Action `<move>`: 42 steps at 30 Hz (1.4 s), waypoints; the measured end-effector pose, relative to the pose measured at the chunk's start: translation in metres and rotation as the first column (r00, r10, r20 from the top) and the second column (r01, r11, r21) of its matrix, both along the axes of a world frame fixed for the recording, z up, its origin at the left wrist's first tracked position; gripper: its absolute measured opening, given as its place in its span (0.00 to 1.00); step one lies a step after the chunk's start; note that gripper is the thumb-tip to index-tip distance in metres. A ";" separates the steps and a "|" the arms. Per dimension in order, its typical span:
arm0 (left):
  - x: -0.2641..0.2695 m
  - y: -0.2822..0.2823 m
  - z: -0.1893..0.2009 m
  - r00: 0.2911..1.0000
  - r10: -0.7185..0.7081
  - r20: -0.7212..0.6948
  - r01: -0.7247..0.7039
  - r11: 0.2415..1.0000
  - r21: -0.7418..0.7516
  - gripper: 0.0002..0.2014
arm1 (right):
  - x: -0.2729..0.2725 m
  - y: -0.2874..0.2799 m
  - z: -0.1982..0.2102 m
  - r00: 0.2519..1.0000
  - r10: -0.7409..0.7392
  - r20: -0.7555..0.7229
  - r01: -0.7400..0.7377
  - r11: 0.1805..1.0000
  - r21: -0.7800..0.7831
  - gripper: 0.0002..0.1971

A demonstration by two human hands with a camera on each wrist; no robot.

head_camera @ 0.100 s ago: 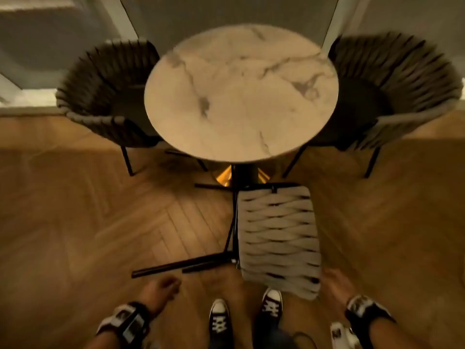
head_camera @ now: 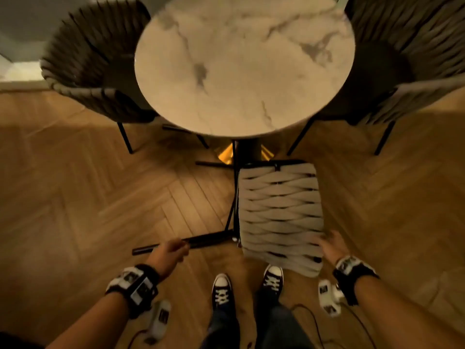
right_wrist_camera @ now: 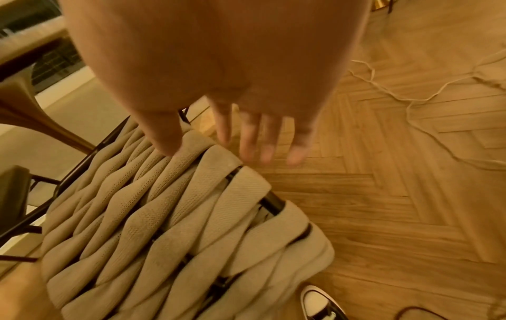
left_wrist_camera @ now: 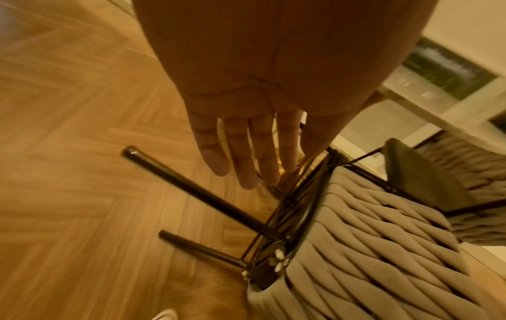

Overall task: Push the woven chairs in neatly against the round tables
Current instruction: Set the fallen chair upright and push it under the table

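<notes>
1. Both hands are spread and hold nothing: left hand (head_camera: 170,250) over a black leg, right hand (head_camera: 331,245) beside the strapwork.
2. Tipped-over grey woven-strap chair with black metal legs (head_camera: 280,217) lies just before the round white marble table (head_camera: 241,64).
3. Judged next: grip the frame, stand it upright, then push in.

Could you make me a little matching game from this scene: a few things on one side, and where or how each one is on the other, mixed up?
Things:
1. tipped woven chair
2. round marble table
3. left hand
4. right hand

States:
A. standing upright, two dark chairs tucked behind it
B. open, above a black chair leg
C. lying on its side on the floor
D. open, at the woven back's edge

Pairs: 1-C, 2-A, 3-B, 4-D
</notes>
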State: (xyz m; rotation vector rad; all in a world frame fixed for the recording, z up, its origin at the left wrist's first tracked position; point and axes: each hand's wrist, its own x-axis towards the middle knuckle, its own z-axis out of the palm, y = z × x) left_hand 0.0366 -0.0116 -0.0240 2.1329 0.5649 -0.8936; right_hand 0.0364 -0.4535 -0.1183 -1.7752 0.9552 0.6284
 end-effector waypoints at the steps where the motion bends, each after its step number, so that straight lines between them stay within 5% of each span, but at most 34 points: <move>1: 0.012 -0.003 0.000 1.000 -0.018 -0.010 0.018 1.000 0.008 0.05 | 0.023 -0.001 -0.003 1.000 0.011 -0.021 -0.011 1.000 -0.004 0.37; 8: 0.015 -0.033 -0.009 0.999 -0.024 -0.023 0.024 0.999 -0.022 0.10 | 0.066 0.007 -0.011 0.970 -0.126 -0.207 0.126 0.992 -0.011 0.64; 17: -0.011 -0.037 0.014 0.999 0.044 -0.014 -0.046 0.991 -0.127 0.08 | 0.025 0.090 0.072 0.973 0.194 0.122 -0.201 0.979 0.047 0.33; 24: -0.034 -0.023 0.035 0.985 0.170 -0.011 -0.167 0.953 -0.252 0.15 | 0.011 0.189 0.147 0.844 0.467 0.264 -0.481 0.877 -0.013 0.28; 28: -0.053 0.006 0.046 0.907 0.421 -0.015 -0.402 0.853 -0.333 0.26 | 0.012 0.267 0.170 0.767 0.582 0.270 -0.593 0.803 -0.048 0.27; 31: -0.067 0.031 0.055 0.804 0.592 -0.058 -0.567 0.733 -0.375 0.23 | 0.015 0.328 0.174 0.735 0.625 0.263 -0.649 0.761 0.005 0.28; 35: -0.080 0.078 0.060 0.693 0.718 -0.070 -0.692 0.634 -0.346 0.22 | 0.020 0.392 0.176 0.735 0.634 0.241 -0.671 0.628 0.395 0.13; 37: -0.085 0.104 0.063 0.570 0.810 -0.139 -0.793 0.498 -0.349 0.29 | 0.024 0.403 0.174 0.781 0.595 0.190 -0.595 0.618 0.513 0.04; 40: -0.093 0.147 0.062 0.442 0.861 -0.253 -0.875 0.350 -0.335 0.40 | 0.030 0.364 0.119 0.890 0.453 0.056 -0.456 0.871 0.184 0.06; 42: -0.094 0.173 0.061 0.431 0.863 -0.264 -0.869 0.318 -0.379 0.40 | 0.013 0.301 0.052 0.909 0.382 -0.167 -0.408 0.898 -0.163 0.21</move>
